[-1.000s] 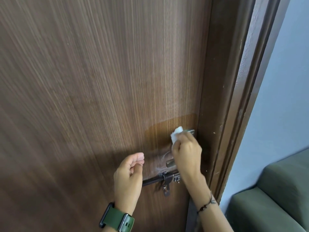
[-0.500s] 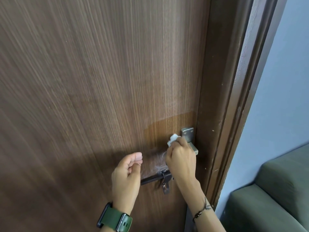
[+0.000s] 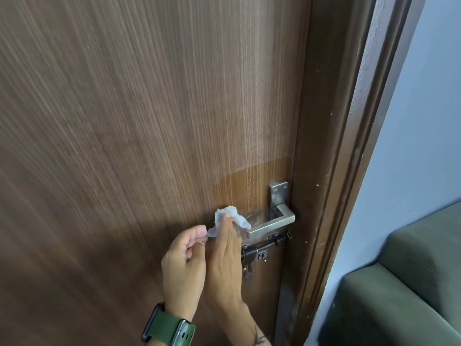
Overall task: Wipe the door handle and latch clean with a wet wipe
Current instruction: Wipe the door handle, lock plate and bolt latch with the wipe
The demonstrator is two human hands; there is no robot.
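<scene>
left hand: fingers curled, tips at wet wipe edge, grip unclear | right hand: straight fingers pressing wipe at free end of door handle | latch: just below handle

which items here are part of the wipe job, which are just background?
Job:
- wet wipe, under the right hand
- left hand, at the wipe's lower edge
- door handle
- latch below it

Background:
- door
- door frame
- green watch
- green sofa
- wall
</scene>
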